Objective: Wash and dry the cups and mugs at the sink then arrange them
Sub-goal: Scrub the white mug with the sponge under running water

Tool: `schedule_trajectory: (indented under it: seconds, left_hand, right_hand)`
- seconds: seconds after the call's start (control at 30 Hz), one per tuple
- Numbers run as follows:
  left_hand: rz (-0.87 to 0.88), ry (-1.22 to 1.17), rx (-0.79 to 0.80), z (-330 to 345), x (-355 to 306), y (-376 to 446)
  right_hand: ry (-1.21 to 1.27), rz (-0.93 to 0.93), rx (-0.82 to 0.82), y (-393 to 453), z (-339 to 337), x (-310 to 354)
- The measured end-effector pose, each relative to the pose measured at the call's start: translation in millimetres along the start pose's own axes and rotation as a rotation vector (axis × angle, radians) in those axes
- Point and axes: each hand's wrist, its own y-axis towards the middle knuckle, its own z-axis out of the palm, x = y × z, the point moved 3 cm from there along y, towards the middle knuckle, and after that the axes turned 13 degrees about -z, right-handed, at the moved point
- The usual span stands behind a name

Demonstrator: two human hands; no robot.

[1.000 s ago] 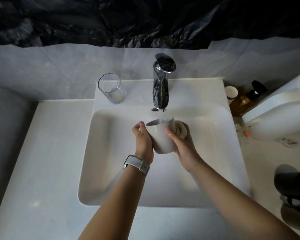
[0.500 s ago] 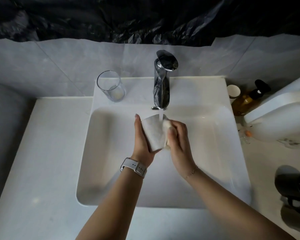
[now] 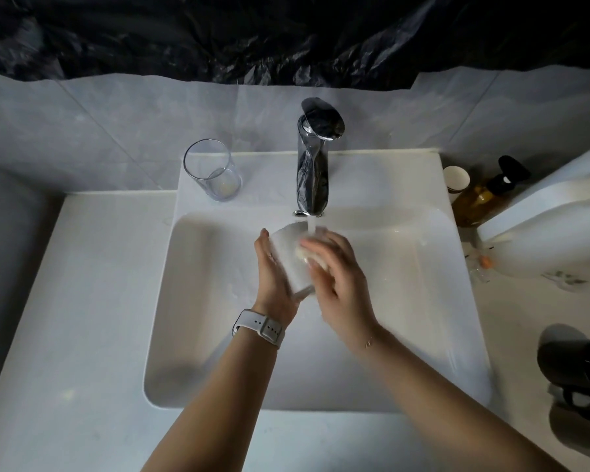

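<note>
The left hand (image 3: 276, 277) curls round a cup (image 3: 292, 258). The right hand (image 3: 338, 277) lies just beside it, fingers pressed against its side.

We see a matt white cup (image 3: 291, 258) between both hands, smooth-sided and wet under the stream. Just beyond the hands, the tap (image 3: 314, 158) gleams in polished chrome, mirror-bright. The basin (image 3: 198, 301) round the hands is glossy white ceramic, sheen catching the light. Up and left of the left hand (image 3: 274, 277), a clear glass tumbler (image 3: 213, 174) shines. On the left wrist, a matt white rubbery strap (image 3: 260, 327). Far beyond, crinkled black plastic sheeting (image 3: 286, 32), faintly glossy.
</note>
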Motion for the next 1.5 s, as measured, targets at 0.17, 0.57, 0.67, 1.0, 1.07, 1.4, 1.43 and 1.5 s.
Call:
schedule_trajectory:
  seconds: [0.17, 0.57, 0.67, 1.0, 1.07, 1.4, 1.43, 1.5]
  left_hand:
    - [0.037, 0.023, -0.045, 13.0, 6.5, -4.6]
    - [0.248, 0.335, -0.309, 16.7, 1.0, -20.1]
    - [0.454, 0.542, -0.391, 12.0, -7.6, -25.3]
    - [0.474, 0.798, -0.317, -19.8, -20.6, -26.4]
    - [0.507, 0.948, -0.285, -21.4, -23.3, -34.0]
    - [0.149, 0.789, 0.127, -17.2, -2.7, -54.8]
    - [0.151, 0.77, 0.129, -17.4, -2.0, -55.4]
    - [0.157, 0.743, 0.119, -17.6, -0.3, -57.8]
  right_hand:
    - [0.109, 0.419, -0.071, 19.9, -7.8, -30.8]
    - [0.391, 0.895, -0.108, 4.1, -11.6, -17.1]
    - [0.587, 1.021, 0.026, -0.1, -8.2, -13.8]
    - [0.507, 0.942, 0.059, 16.1, -17.7, -26.7]
    - [0.411, 0.866, 0.054, 17.2, -22.0, -30.8]
    - [0.346, 0.801, 0.033, 24.8, -36.3, -49.1]
    - [0.296, 0.762, 0.049, 25.8, -38.4, -50.1]
    - [0.195, 0.648, 0.04, 28.4, -47.9, -50.3]
